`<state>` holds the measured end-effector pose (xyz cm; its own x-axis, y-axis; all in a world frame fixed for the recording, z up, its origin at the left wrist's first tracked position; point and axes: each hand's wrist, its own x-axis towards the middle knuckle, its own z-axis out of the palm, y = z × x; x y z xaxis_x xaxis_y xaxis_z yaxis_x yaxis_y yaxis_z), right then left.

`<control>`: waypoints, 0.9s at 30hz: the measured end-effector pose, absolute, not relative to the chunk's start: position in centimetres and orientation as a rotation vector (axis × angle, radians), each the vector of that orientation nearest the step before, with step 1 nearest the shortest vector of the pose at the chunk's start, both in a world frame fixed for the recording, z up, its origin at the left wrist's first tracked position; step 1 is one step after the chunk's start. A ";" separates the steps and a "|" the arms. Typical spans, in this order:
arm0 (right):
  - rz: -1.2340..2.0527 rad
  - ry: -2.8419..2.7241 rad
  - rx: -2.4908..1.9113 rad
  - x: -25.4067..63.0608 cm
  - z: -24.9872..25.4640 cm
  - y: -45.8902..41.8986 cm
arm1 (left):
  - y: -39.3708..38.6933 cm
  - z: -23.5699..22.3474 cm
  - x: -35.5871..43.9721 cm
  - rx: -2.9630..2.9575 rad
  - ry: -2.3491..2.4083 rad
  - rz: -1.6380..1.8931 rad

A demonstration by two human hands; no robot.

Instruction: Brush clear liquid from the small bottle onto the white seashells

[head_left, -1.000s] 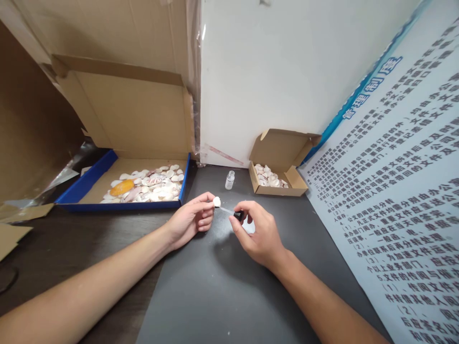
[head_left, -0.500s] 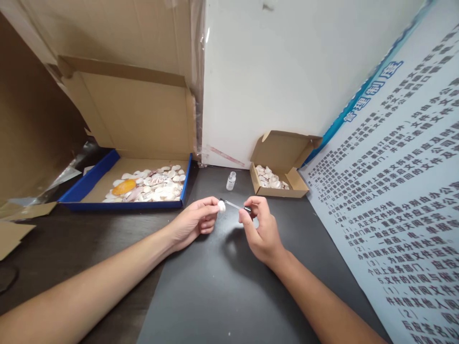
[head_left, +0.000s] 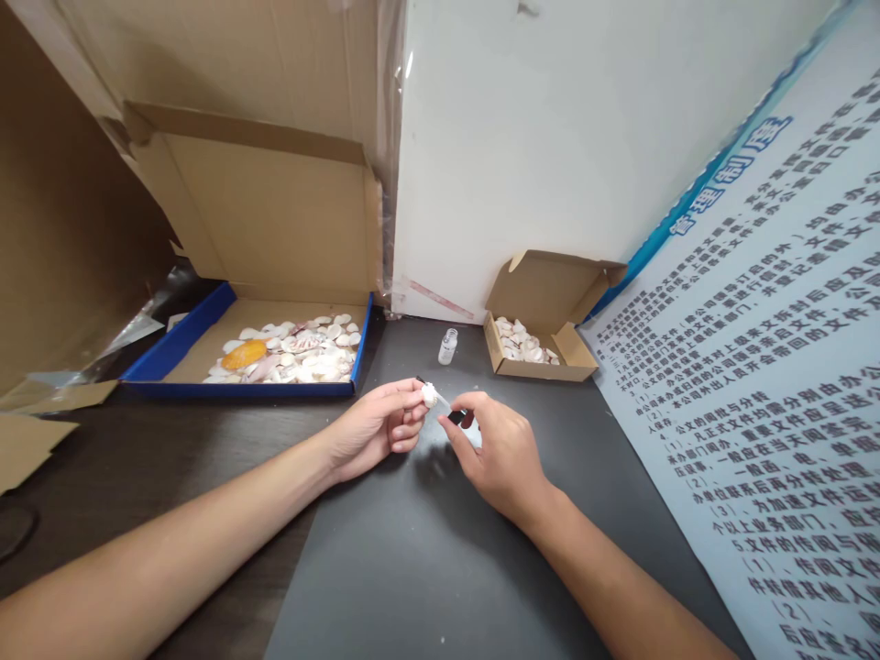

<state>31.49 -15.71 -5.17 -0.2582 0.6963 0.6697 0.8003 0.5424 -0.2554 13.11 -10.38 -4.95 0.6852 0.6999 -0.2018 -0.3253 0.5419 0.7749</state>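
Between thumb and fingertips, my left hand (head_left: 381, 426) pinches a small white ribbed seashell (head_left: 430, 395). My right hand (head_left: 499, 451) is closed on the black cap of a small brush (head_left: 455, 418); its thin pale stem reaches up and left to the shell. The brush's dark tip shows at the shell's upper left edge; I cannot tell whether it touches. Beyond the hands, a small clear glass bottle (head_left: 447, 348) stands upright without a cap, its lower part whitish.
A blue-edged cardboard box (head_left: 240, 389) at the left holds many shells, one of them orange (head_left: 244, 355). At the right stands a smaller cardboard box (head_left: 546, 369) with white shells. A white panel (head_left: 522, 156) rises behind, and a printed sheet (head_left: 770, 385) slants along the right.
My right hand has moved left and slightly down, bringing the black cap closer to the shell, and the brush's tilt is steeper. My left hand still holds the shell. The view has shifted slightly.
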 end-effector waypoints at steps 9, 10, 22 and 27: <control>-0.126 -2.016 -1.251 31.5 -5.0 -15.9 | -9.9 -4.5 13.0 0.732 0.552 0.770; -0.091 -1.996 -1.262 31.5 -5.0 -15.9 | -9.8 -4.5 13.0 0.728 0.563 0.771; 0.363 -2.005 -1.379 31.4 -4.3 -16.5 | -9.9 -4.6 13.2 0.753 0.616 0.729; 0.330 -2.002 -1.450 31.4 -4.6 -16.3 | -10.0 -4.8 13.1 0.786 0.632 0.713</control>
